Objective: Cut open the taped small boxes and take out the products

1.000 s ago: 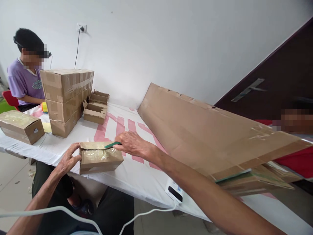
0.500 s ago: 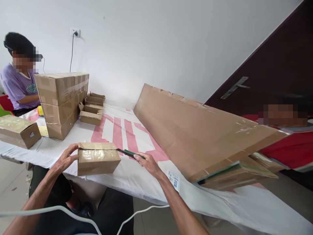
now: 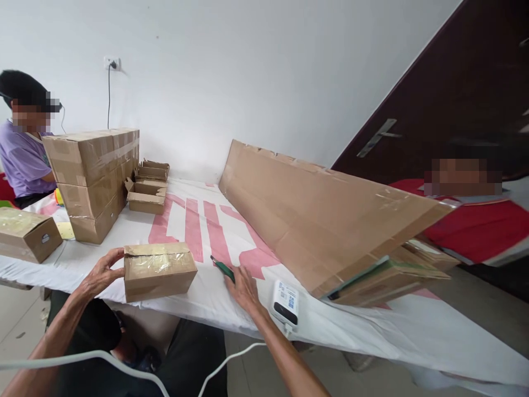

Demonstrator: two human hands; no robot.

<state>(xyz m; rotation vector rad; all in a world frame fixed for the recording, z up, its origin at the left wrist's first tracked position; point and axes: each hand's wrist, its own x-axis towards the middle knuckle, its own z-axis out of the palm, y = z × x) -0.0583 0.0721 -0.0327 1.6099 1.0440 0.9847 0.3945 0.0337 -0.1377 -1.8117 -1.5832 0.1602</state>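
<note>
A small taped cardboard box [image 3: 161,284] sits near the table's front edge, a slit showing along the seam of its top. My left hand [image 3: 103,273] grips the box's left end, thumb and fingers against its edge. To the right of the box, my right hand [image 3: 244,289] is low over the cloth with a green utility knife [image 3: 224,270] between thumb and fingers. The knife points away to the left, clear of the cardboard. The fingertips of my right hand are partly hidden.
Stacked taped boxes [image 3: 97,165], open boxes [image 3: 145,196] and another taped box [image 3: 27,234] stand left. A large cardboard sheet [image 3: 314,204] leans at right. A white device [image 3: 285,303] with a cable lies near my right forearm. Two people sit nearby.
My right hand has drawn the knife away from the box's right end and lowered it to the cloth. My left hand stays on the box. The view has shifted slightly right.
</note>
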